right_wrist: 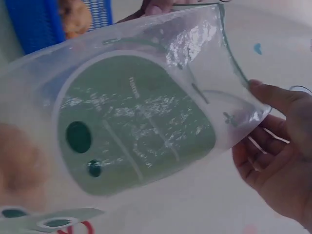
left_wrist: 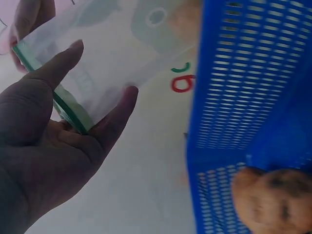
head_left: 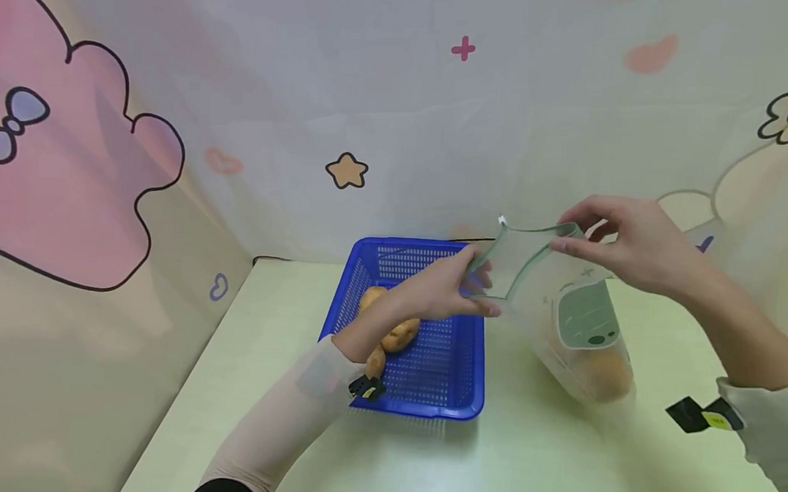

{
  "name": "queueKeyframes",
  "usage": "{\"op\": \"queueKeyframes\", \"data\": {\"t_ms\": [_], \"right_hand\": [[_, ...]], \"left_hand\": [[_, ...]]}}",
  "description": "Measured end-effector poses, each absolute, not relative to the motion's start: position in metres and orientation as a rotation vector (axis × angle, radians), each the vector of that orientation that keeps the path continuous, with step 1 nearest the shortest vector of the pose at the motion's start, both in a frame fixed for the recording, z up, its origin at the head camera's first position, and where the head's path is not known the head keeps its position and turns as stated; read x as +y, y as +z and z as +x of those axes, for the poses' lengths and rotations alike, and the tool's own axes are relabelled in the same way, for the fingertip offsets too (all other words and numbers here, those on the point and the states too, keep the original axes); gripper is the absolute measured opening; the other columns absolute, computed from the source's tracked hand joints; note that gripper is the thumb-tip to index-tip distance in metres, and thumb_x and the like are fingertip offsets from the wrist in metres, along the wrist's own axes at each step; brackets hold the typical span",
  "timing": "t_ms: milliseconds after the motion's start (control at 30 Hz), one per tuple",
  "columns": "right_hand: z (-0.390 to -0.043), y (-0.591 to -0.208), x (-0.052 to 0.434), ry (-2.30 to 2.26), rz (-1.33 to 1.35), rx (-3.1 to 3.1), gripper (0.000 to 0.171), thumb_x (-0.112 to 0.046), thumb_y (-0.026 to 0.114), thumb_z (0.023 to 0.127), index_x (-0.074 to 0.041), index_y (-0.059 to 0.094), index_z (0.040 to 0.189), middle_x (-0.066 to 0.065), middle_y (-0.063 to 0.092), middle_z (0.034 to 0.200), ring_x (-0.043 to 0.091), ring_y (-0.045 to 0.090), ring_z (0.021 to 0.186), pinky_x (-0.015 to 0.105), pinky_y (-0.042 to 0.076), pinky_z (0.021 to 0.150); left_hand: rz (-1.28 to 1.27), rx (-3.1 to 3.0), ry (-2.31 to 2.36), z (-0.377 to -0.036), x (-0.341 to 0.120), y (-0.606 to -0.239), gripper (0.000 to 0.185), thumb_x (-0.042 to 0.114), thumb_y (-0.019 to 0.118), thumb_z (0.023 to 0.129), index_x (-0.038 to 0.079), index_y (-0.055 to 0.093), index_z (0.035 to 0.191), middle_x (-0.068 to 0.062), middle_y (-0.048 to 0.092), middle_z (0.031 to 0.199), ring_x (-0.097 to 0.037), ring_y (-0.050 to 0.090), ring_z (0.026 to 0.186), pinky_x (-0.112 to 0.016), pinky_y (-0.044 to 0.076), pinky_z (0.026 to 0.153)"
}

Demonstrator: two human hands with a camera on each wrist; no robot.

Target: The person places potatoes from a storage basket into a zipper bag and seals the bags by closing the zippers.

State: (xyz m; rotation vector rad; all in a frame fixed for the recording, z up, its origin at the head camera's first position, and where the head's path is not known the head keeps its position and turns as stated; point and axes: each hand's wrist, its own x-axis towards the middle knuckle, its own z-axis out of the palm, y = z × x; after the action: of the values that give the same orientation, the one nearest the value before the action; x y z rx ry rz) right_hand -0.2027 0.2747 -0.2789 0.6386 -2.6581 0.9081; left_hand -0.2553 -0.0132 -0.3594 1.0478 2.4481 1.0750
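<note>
The left hand [head_left: 448, 285] and right hand [head_left: 632, 245] each pinched one end of the zip bag's [head_left: 563, 305] rim, spreading its mouth above the worktop [head_left: 530, 457] — beside the blue basket [head_left: 456, 395] of potatoes [head_left: 398, 333]. Best practice — keep the rim taut and level.

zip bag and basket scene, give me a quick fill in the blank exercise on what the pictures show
1. Both hands hold the clear zip bag by its ____ mouth.
2. The plastic basket on the table is ____ in colour.
3. The left hand holds the bag's rim over the basket, while the right hand pinches the ____ side of the rim.
4. One potato already lies at the ____ of the bag.

Missing words: open; blue; opposite; bottom
</note>
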Motion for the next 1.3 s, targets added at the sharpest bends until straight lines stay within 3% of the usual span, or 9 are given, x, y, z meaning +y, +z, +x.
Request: {"op": "queueKeyframes", "data": {"t_ms": [233, 367, 633, 967, 1300], "right_hand": [[-0.201, -0.319, 0.249, 1.002, 0.757, -2.490, 0.027, -0.009, 0.087, 0.088, -0.013, 0.078, 0.113, -0.005, 0.073, 0.100, 0.008, 0.065, 0.085, 0.013, 0.052, 0.073], [-0.204, -0.327, 0.238, 1.011, 0.759, -2.433, 0.026, -0.009, 0.088, 0.088, -0.011, 0.078, 0.112, -0.005, 0.074, 0.100, 0.006, 0.064, 0.089, 0.013, 0.052, 0.075], [-0.203, -0.336, 0.238, 1.026, 0.702, -2.421, 0.027, -0.011, 0.086, 0.090, -0.012, 0.077, 0.116, -0.001, 0.075, 0.107, 0.003, 0.061, 0.096, 0.009, 0.050, 0.081], [-0.201, -0.344, 0.236, 1.048, 0.724, -2.358, 0.029, -0.005, 0.087, 0.087, -0.009, 0.076, 0.114, -0.002, 0.074, 0.104, 0.003, 0.062, 0.092, 0.008, 0.050, 0.083], [-0.199, -0.346, 0.240, 1.050, 0.735, -2.359, 0.028, -0.003, 0.087, 0.086, -0.008, 0.076, 0.111, -0.002, 0.075, 0.102, 0.002, 0.062, 0.091, 0.008, 0.051, 0.082]], "left_hand": [[0.947, 2.388, 1.160, -0.256, -0.042, -0.392, 0.086, 0.030, 0.092, 0.086, 0.014, 0.038, 0.152, -0.005, 0.066, 0.132, -0.016, 0.068, 0.116, -0.032, 0.059, 0.094], [0.926, 2.413, 1.121, -0.258, -0.058, -0.399, 0.096, 0.026, 0.092, 0.086, 0.013, 0.032, 0.160, -0.009, 0.060, 0.140, -0.023, 0.062, 0.124, -0.038, 0.056, 0.102], [0.911, 2.661, 0.980, -0.263, -0.095, -0.410, 0.077, 0.019, 0.083, 0.094, 0.002, 0.042, 0.157, -0.015, 0.055, 0.150, -0.031, 0.052, 0.140, -0.045, 0.046, 0.115], [0.788, 2.743, 0.985, -0.264, -0.115, -0.451, 0.068, 0.023, 0.084, 0.094, -0.006, 0.052, 0.147, -0.020, 0.056, 0.141, -0.035, 0.055, 0.129, -0.047, 0.049, 0.110], [0.717, 2.874, 0.791, -0.264, -0.108, -0.479, 0.060, 0.027, 0.083, 0.094, 0.002, 0.057, 0.142, -0.013, 0.056, 0.127, -0.026, 0.057, 0.109, -0.042, 0.056, 0.096]]}}
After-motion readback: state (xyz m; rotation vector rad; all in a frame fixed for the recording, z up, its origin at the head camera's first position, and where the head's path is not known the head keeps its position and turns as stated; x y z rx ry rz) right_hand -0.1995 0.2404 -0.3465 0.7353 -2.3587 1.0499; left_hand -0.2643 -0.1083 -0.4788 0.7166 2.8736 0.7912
